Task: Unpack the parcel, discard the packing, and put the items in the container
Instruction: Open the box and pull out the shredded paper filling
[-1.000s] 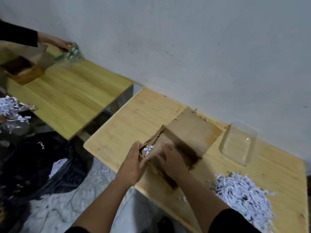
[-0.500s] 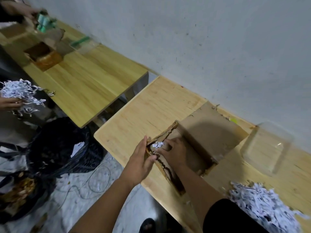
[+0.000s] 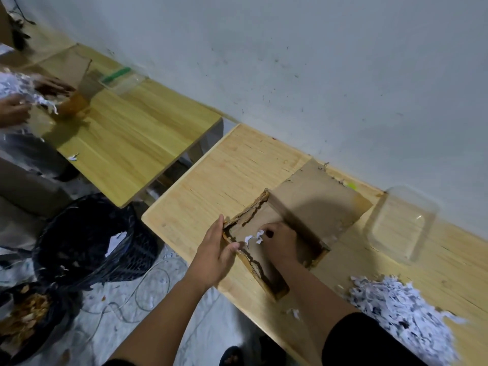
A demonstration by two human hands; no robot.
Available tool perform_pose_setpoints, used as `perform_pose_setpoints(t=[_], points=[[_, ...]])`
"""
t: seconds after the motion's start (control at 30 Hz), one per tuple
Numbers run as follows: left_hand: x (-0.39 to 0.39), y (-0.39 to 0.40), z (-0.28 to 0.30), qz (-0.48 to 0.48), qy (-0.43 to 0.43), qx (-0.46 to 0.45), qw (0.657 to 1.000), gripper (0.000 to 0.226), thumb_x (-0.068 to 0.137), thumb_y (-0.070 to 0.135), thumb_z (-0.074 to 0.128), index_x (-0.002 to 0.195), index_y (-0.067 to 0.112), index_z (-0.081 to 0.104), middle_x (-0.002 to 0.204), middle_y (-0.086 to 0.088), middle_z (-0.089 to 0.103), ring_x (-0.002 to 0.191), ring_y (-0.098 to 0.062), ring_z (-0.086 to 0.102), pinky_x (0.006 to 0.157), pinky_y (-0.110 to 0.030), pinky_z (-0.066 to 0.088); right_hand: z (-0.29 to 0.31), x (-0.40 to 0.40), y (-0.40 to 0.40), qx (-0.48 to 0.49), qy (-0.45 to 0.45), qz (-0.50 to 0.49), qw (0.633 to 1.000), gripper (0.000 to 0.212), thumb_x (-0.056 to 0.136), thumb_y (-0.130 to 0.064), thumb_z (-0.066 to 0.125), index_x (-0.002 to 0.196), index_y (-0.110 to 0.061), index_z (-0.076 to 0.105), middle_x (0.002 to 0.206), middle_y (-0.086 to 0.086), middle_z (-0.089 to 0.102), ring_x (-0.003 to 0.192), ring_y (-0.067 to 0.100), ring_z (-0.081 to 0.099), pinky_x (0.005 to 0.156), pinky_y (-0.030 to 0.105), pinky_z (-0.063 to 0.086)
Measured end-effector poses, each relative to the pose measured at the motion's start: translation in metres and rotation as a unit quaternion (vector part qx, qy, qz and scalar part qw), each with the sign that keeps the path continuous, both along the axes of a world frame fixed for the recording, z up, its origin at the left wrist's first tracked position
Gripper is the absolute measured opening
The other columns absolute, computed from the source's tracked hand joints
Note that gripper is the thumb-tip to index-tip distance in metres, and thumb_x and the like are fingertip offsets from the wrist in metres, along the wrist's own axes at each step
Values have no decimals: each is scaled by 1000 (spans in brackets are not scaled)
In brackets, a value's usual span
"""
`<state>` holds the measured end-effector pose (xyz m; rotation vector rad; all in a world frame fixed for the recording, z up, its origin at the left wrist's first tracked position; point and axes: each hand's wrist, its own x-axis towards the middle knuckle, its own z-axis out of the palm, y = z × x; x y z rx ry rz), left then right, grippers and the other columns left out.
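Judging by the shredded paper (image 3: 401, 310) heaped on the counter (image 3: 211, 180), we have nearly emptied the parcel (image 3: 277, 233). Our left hand (image 3: 214, 249) grips its torn edge; our right hand (image 3: 280, 241) pinches leftover scraps (image 3: 253, 237) inside. The clear container (image 3: 401, 223) nearby holds nothing.

Two pale wooden benches (image 3: 237, 165) (image 3: 137, 133) stood end to end with a gap between, against a scuffed, speckled grey-white wall (image 3: 317, 75); a black mesh bin (image 3: 87, 236) sat on the littered grey floor (image 3: 137, 326) below.
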<state>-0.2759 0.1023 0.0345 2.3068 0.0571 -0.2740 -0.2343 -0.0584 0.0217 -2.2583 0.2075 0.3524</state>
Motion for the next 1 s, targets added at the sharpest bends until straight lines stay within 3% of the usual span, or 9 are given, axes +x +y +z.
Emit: perform_pose_setpoints(t=[0.13, 0.3, 0.4, 0.47, 0.57, 0.73, 0.93, 1.0], points=[[1, 2, 0, -4, 4, 15, 1000, 74, 92, 41, 48, 148, 20, 5, 155, -5, 20, 141, -19, 20, 110, -26, 17, 17, 1, -8, 10, -2, -20, 1000, 21, 86, -5, 52, 99, -6, 69, 103, 15, 69, 100, 28, 62, 85, 29, 45], [4, 5, 4, -24, 30, 46, 998, 73, 93, 40, 47, 148, 17, 4, 154, -8, 21, 140, -23, 23, 112, -33, 21, 37, -8, -14, -18, -35, -76, 996, 19, 88, -12, 55, 100, -4, 68, 103, 12, 68, 91, 20, 58, 74, 20, 34], [3, 7, 10, -49, 24, 80, 995, 68, 94, 41, 42, 148, 16, 8, 153, -9, 21, 139, -24, 25, 112, -35, 24, 57, -23, -22, -17, -72, -122, 990, 27, 82, -15, 50, 95, -7, 72, 99, 15, 67, 92, 28, 58, 71, 24, 34], [3, 7, 20, -67, -6, 90, 994, 62, 95, 39, 40, 146, 14, 15, 150, -8, 24, 135, -25, 31, 111, -38, 28, 74, -38, -31, -5, -87, -151, 985, 30, 76, -14, 48, 89, -5, 73, 87, 13, 67, 89, 30, 58, 69, 28, 39], [9, -7, 35, -138, -63, 91, 984, 50, 95, 36, 41, 138, 13, 30, 138, -10, 37, 122, -28, 44, 102, -40, 40, 96, -65, -47, -35, -95, -182, 978, 21, 77, 4, 53, 85, -1, 72, 62, -5, 53, 74, 24, 54, 61, 28, 35], [5, -68, 56, -260, -105, 90, 956, 48, 98, 31, 37, 141, 13, 30, 153, -9, 24, 142, -24, 19, 113, -35, 21, 106, -109, -88, -113, -84, -225, 964, 23, 77, 2, 53, 83, -7, 74, 80, 12, 64, 80, 29, 60, 69, 34, 47], [-30, -143, 45, -399, -96, 50, 910, 45, 94, 29, 46, 136, 13, 38, 142, -6, 36, 129, -19, 40, 105, -25, 29, 90, -151, -135, -153, 4, -254, 955, 33, 84, -17, 60, 115, -8, 64, 114, 17, 59, 108, 32, 56, 86, 34, 46], [-39, -163, 35, -440, -81, 54, 893, 47, 92, 32, 42, 135, 12, 40, 138, -9, 39, 128, -25, 41, 105, -28, 30, 83, -162, -148, -174, 10, -227, 958, 13, 82, -15, 56, 88, -14, 68, 100, 18, 59, 100, 33, 56, 76, 34, 45]])
